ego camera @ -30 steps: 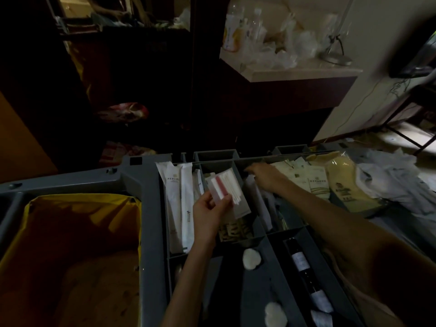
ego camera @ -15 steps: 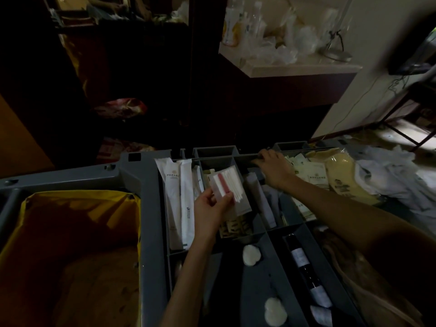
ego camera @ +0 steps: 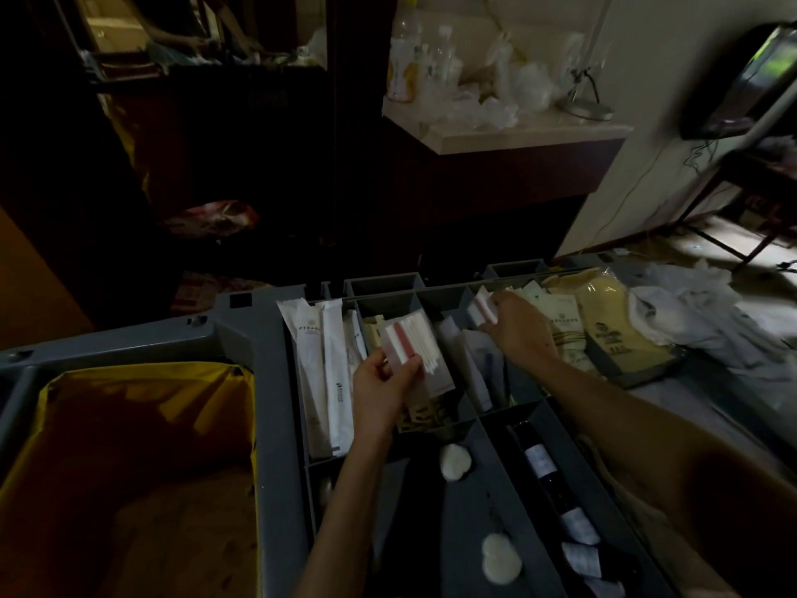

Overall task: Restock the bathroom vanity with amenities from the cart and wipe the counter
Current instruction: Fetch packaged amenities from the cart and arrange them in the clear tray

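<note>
Head camera looked down on the grey cart [ego camera: 258, 360], its tray split into compartments. The left hand [ego camera: 379, 394] held a stack of packets [ego camera: 412, 345] above the middle compartment, fingers [ego camera: 410, 371] and thumb clamped on it. The right hand [ego camera: 519, 332] reached into a far compartment, fingers pinched on a red-striped packet [ego camera: 483, 310]. A cluttered pale bench [ego camera: 526, 138] stood well beyond the cart, and a yellow bag [ego camera: 129, 425] lined the cart's left bin.

A clear cotton-swab packet [ego camera: 412, 345] with a red stripe is held tilted above the grey cart [ego camera: 254, 338] and its divided tray. A second red-striped packet [ego camera: 483, 310] is pinched over a rear compartment, between long white sachets [ego camera: 332, 360] and cream sachets [ego camera: 560, 321].
</note>
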`<control>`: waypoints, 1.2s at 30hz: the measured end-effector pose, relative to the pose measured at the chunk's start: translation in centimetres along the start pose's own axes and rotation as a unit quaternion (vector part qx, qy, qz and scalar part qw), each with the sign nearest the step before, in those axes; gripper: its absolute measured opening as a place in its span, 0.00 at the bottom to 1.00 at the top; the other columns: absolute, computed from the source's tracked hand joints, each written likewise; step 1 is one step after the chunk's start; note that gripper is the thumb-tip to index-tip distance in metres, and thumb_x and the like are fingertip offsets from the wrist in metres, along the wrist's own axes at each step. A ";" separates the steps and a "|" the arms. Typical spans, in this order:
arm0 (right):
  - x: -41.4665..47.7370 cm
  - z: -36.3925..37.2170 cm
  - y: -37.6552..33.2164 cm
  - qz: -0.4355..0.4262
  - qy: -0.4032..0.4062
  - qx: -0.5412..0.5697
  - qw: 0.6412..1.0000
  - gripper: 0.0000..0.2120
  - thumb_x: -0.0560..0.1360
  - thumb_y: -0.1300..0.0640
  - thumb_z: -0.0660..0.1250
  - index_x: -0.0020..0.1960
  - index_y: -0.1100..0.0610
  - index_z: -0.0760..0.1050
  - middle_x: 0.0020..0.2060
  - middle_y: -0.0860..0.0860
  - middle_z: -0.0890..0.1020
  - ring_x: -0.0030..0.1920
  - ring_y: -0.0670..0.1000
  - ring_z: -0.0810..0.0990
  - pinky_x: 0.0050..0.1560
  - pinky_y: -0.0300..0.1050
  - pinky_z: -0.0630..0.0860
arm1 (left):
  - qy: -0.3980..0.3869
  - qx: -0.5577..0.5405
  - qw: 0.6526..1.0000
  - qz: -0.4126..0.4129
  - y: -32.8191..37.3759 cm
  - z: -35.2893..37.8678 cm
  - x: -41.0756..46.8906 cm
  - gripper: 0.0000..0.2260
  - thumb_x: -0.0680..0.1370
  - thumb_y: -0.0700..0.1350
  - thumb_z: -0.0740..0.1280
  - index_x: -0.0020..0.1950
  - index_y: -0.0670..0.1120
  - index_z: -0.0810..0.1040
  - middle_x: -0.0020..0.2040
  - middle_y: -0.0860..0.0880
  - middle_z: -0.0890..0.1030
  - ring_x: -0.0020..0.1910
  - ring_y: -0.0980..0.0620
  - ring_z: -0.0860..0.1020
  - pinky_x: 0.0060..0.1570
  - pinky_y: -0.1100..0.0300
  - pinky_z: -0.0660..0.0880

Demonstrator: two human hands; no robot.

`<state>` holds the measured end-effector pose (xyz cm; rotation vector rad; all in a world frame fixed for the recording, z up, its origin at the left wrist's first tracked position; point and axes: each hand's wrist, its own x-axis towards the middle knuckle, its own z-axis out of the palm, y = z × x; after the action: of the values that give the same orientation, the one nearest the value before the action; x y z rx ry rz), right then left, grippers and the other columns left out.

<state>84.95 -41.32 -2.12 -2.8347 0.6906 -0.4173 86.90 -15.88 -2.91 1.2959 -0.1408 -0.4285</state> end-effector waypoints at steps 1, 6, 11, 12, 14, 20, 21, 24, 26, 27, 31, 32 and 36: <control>0.0 0.2 0.2 0.013 0.002 0.014 1.000 0.20 0.74 0.47 0.68 0.60 0.58 0.71 0.53 0.57 0.79 0.52 0.60 0.78 0.47 0.50 0.75 | -0.001 0.000 1.000 0.000 0.0 0.0 0.0 0.12 0.76 0.38 0.69 0.59 0.41 0.79 0.49 0.46 0.85 0.47 0.51 0.84 0.43 0.61 0.80; 0.3 -0.4 -0.1 0.088 0.016 0.090 0.992 0.24 0.75 0.51 0.70 0.65 0.64 0.72 0.60 0.62 0.77 0.59 0.62 0.76 0.56 0.52 0.71 | -0.004 0.008 1.000 0.008 0.4 -0.4 -0.1 0.11 0.76 0.39 0.69 0.58 0.43 0.79 0.50 0.45 0.84 0.48 0.50 0.83 0.46 0.57 0.81; 0.2 -4.8 -0.8 0.140 0.039 0.195 0.970 0.23 0.76 0.53 0.70 0.65 0.65 0.72 0.58 0.59 0.77 0.59 0.59 0.76 0.53 0.46 0.70 | -0.007 -0.005 1.000 -0.001 0.3 -0.9 0.2 0.11 0.76 0.40 0.68 0.59 0.42 0.79 0.50 0.45 0.85 0.48 0.48 0.83 0.47 0.53 0.81; -0.3 -5.7 -1.1 0.143 0.037 0.213 0.966 0.21 0.76 0.53 0.70 0.63 0.65 0.73 0.54 0.56 0.78 0.56 0.57 0.77 0.47 0.42 0.70 | -0.010 -0.005 1.000 -0.004 0.3 -0.8 0.2 0.11 0.77 0.40 0.68 0.58 0.42 0.79 0.49 0.45 0.85 0.47 0.49 0.83 0.46 0.55 0.81; -1.8 -7.0 -2.0 0.150 0.044 0.291 0.944 0.12 0.75 0.55 0.70 0.52 0.64 0.76 0.43 0.54 0.78 0.43 0.52 0.77 0.36 0.33 0.69 | -0.020 -0.007 1.000 -0.014 0.3 -0.3 0.1 0.10 0.77 0.39 0.68 0.58 0.42 0.79 0.48 0.45 0.85 0.47 0.48 0.84 0.45 0.56 0.81; -9.3 -5.1 -4.1 0.215 -0.025 0.518 0.828 0.03 0.74 0.57 0.71 0.45 0.56 0.79 0.41 0.51 0.84 0.41 0.50 0.83 0.38 0.39 0.78 | -0.052 0.031 0.998 0.013 0.5 0.4 -0.6 0.06 0.77 0.39 0.68 0.51 0.48 0.81 0.46 0.49 0.85 0.44 0.53 0.83 0.41 0.62 0.79; -10.4 -4.3 -4.2 0.231 -0.020 0.561 0.795 0.04 0.74 0.59 0.71 0.48 0.57 0.80 0.42 0.52 0.85 0.41 0.50 0.84 0.39 0.40 0.79 | -0.056 0.036 0.998 0.015 0.5 0.4 -0.6 0.06 0.77 0.39 0.68 0.50 0.49 0.81 0.46 0.49 0.85 0.44 0.53 0.83 0.42 0.61 0.80; -12.8 -2.1 -4.5 0.291 -0.005 0.621 0.728 0.08 0.74 0.61 0.71 0.52 0.62 0.81 0.44 0.57 0.85 0.41 0.52 0.83 0.41 0.43 0.80 | -0.072 0.051 0.996 0.009 0.8 0.5 -0.2 0.07 0.78 0.40 0.67 0.53 0.50 0.80 0.50 0.47 0.84 0.50 0.48 0.82 0.50 0.53 0.80; -13.6 -1.0 -5.0 0.306 0.005 0.633 0.711 0.10 0.73 0.61 0.71 0.53 0.64 0.81 0.43 0.56 0.85 0.42 0.52 0.83 0.40 0.43 0.79 | -0.078 0.055 0.995 -0.004 0.8 0.3 0.1 0.08 0.78 0.40 0.66 0.54 0.50 0.80 0.51 0.47 0.84 0.51 0.46 0.82 0.52 0.51 0.80; -13.8 -0.7 -5.3 0.306 0.010 0.637 0.707 0.09 0.74 0.61 0.71 0.52 0.64 0.81 0.42 0.55 0.85 0.41 0.52 0.83 0.38 0.42 0.79 | -0.082 0.055 0.995 -0.008 0.8 0.2 0.2 0.08 0.79 0.40 0.66 0.55 0.50 0.80 0.51 0.47 0.84 0.51 0.47 0.82 0.52 0.51 0.79; -13.7 -0.6 -6.2 0.288 0.029 0.639 0.712 0.04 0.74 0.63 0.70 0.49 0.59 0.81 0.37 0.49 0.85 0.38 0.48 0.83 0.36 0.39 0.79 | -0.105 0.053 0.993 -0.026 0.8 0.0 0.4 0.08 0.79 0.39 0.65 0.53 0.51 0.79 0.47 0.49 0.85 0.49 0.48 0.83 0.49 0.54 0.80; -13.8 -0.6 -6.1 0.284 0.031 0.637 0.716 0.04 0.74 0.63 0.70 0.48 0.58 0.81 0.37 0.49 0.85 0.38 0.47 0.83 0.36 0.39 0.79 | -0.105 0.059 0.992 -0.031 0.7 -0.1 0.3 0.08 0.79 0.39 0.65 0.53 0.51 0.79 0.47 0.49 0.85 0.49 0.48 0.83 0.48 0.55 0.80; -14.1 -0.8 -5.9 0.293 0.035 0.644 0.706 0.06 0.73 0.63 0.70 0.50 0.62 0.81 0.38 0.53 0.85 0.39 0.50 0.84 0.37 0.41 0.80 | -0.108 0.052 0.992 -0.046 1.0 -0.1 0.4 0.08 0.79 0.38 0.65 0.53 0.50 0.79 0.47 0.48 0.85 0.47 0.49 0.83 0.46 0.57 0.80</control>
<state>75.17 -29.60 -3.06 -1.1936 0.7921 -0.5627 87.56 -15.77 -2.02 1.3605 -0.2883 -0.6475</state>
